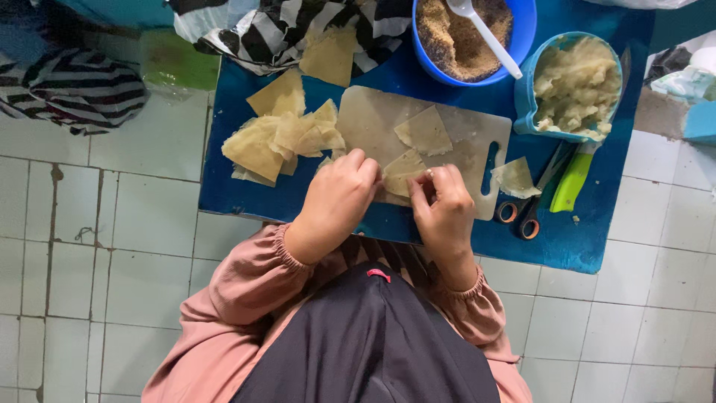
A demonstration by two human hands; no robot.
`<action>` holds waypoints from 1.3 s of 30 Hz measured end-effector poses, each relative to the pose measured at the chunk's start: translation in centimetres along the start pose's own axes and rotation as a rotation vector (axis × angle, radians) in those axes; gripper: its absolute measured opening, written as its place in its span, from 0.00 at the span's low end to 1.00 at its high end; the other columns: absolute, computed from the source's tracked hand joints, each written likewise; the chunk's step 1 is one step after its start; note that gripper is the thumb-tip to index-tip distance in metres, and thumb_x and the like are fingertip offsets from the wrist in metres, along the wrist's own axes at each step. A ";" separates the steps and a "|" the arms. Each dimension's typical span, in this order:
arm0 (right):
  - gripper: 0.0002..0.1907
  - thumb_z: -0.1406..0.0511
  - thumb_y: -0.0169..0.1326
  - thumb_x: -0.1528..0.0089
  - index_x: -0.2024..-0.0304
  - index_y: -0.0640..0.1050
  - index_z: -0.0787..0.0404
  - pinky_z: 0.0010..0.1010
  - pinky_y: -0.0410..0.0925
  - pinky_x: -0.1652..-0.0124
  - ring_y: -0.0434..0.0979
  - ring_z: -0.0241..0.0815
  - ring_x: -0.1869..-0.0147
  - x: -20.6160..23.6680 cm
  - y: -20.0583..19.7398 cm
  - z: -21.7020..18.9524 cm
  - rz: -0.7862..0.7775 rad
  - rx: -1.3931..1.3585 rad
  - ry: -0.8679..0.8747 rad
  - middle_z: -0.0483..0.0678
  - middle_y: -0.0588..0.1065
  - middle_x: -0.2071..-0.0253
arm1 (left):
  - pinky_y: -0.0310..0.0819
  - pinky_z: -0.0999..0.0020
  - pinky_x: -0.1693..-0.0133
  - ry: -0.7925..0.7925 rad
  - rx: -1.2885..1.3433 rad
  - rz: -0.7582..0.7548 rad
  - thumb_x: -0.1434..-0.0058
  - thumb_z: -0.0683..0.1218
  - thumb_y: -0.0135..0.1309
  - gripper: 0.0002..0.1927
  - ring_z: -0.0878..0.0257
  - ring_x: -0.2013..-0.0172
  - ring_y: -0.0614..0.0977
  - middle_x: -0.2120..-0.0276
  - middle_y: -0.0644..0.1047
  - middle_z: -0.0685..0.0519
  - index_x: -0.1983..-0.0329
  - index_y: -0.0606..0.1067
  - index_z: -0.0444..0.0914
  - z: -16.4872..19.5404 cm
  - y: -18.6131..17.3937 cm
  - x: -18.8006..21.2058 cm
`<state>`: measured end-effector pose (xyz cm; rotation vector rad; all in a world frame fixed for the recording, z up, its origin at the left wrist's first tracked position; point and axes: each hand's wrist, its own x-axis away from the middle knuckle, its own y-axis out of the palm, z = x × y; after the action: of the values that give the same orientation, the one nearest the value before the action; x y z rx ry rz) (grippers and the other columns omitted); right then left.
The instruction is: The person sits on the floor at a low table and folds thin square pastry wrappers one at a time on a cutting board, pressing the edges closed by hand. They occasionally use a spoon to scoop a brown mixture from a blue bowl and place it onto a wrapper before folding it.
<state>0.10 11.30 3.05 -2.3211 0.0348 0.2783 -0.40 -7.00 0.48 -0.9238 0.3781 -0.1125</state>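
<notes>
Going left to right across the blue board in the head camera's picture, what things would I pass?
Pile of pastry sheets → left hand → right hand → small folded pastry → scissors → green-handled knife.

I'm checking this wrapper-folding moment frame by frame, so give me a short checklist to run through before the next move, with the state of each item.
1. Both hands on the piece: ok. The left hand and right hand pinch the dough wrapper between them.
2. Wrapper over the cutting board: ok.
3. Filling placed inside the wrapper: cannot tell, fingers cover it.
4. Spare wrappers within reach: ok, piled at the board's left end.
5. Bowl of mashed filling and bowl of crumbs nearby: ok, both full.
6. Scissors and green-handled knife away from the hands: ok, lying off the board's right end.
</notes>
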 end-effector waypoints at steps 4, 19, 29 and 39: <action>0.07 0.71 0.62 0.39 0.64 0.75 0.64 0.32 0.68 0.68 0.76 0.44 0.70 0.0 -0.2 0.2 -0.005 -0.003 -0.005 0.50 0.73 0.66 | 0.71 0.60 0.63 -0.068 -0.356 -0.058 0.40 0.43 0.53 0.04 0.56 0.62 0.78 0.66 0.72 0.51 0.63 0.71 0.40 -1.0 -0.6 0.2; 0.05 0.73 0.55 0.35 0.57 0.80 0.65 0.34 0.69 0.64 0.77 0.50 0.65 -0.1 -1.7 -0.3 -0.078 0.026 -0.066 0.53 0.74 0.63 | 0.68 0.62 0.46 0.059 -0.220 0.397 0.38 0.37 0.54 0.16 0.57 0.51 0.77 0.52 0.76 0.53 0.47 0.79 0.40 1.2 -3.1 1.8; 0.05 0.68 0.60 0.38 0.61 0.78 0.62 0.35 0.71 0.64 0.79 0.49 0.63 0.6 -2.9 0.8 -0.034 0.174 -0.023 0.52 0.74 0.61 | 0.73 0.60 0.43 0.363 0.045 0.111 0.38 0.42 0.56 0.15 0.54 0.45 0.79 0.48 0.77 0.48 0.49 0.76 0.34 1.7 -0.3 0.9; 0.06 0.70 0.60 0.36 0.55 0.80 0.60 0.40 0.71 0.54 0.78 0.53 0.52 0.8 -5.7 2.8 0.067 0.271 -0.062 0.52 0.75 0.56 | 0.71 0.59 0.44 0.406 -0.047 0.055 0.38 0.45 0.56 0.18 0.54 0.44 0.77 0.48 0.75 0.48 0.45 0.76 0.35 3.1 0.0 1.0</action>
<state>0.99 17.32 5.01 -2.0434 0.1126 0.3559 1.64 -4.90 1.95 -0.9351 0.7838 -0.2433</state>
